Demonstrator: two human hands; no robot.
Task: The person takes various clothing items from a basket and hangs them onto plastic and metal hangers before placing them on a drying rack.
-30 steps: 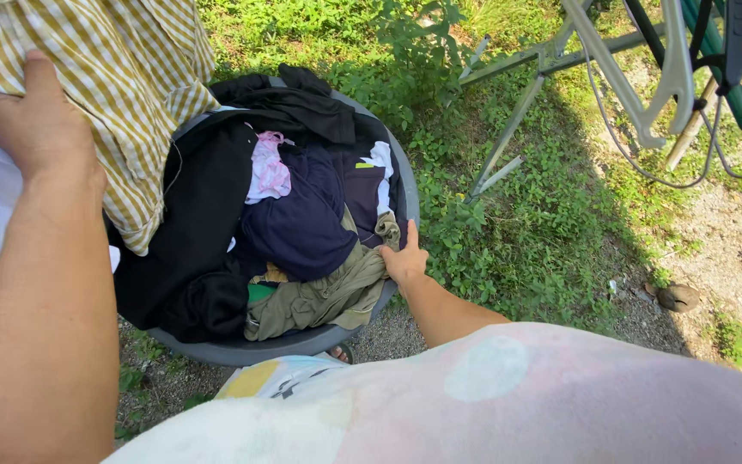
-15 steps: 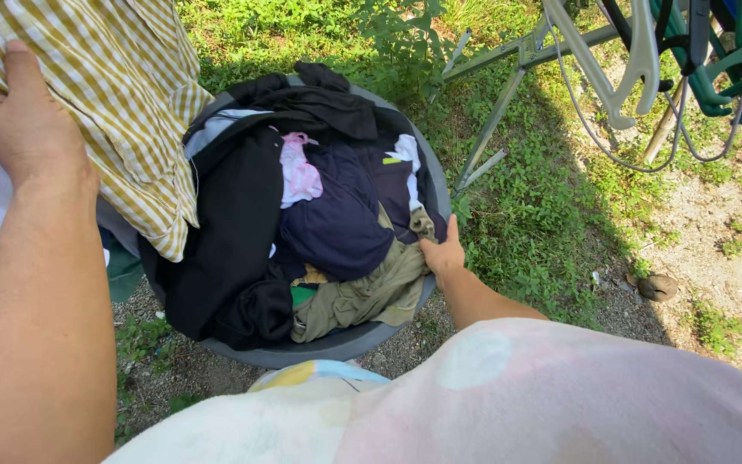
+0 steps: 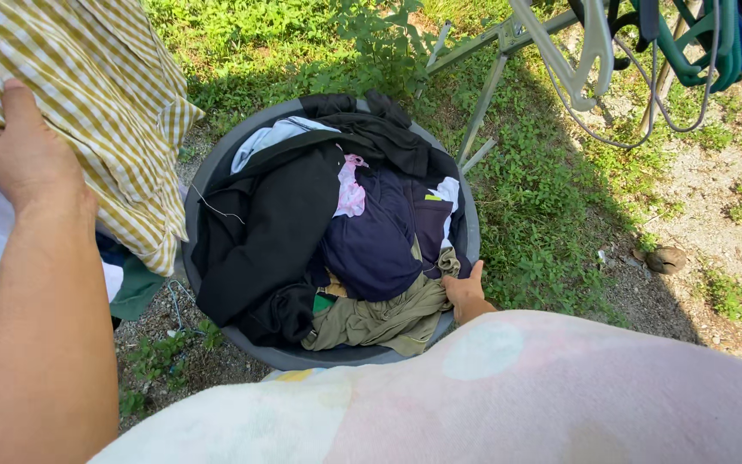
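Your left hand point(image 3: 19, 155) was up at the upper left of the frame, thumb and palm pressed onto the yellow checked shirt point(image 3: 105, 103), the fingers wrapped out of sight behind the cloth and holding it, draped over white and green cloth on your forearm. Low at centre right, your right hand point(image 3: 464, 292) sat on the near right rim of the grey tub point(image 3: 208, 172), thumb up, the rest of the fingers curled over the edge beside the olive garment point(image 3: 380, 320); whether they were pinching the rim or the cloth I could not tell, as your pale sleeve point(image 3: 508, 387) covered the wrist. The tub stood on gravel and weeds in the middle of the frame, heaped with a black jacket point(image 3: 259, 232), a navy top point(image 3: 371, 245) and a small pink piece point(image 3: 350, 191). The drying rack's grey legs point(image 3: 478, 99) and a bunch of hangers point(image 3: 646, 51) stood at the upper right. My read: you were steadying or shifting the tub with one shirt already in hand. A next move would call for a firm hold on that rim, or a clean pinch on the top garment alone.
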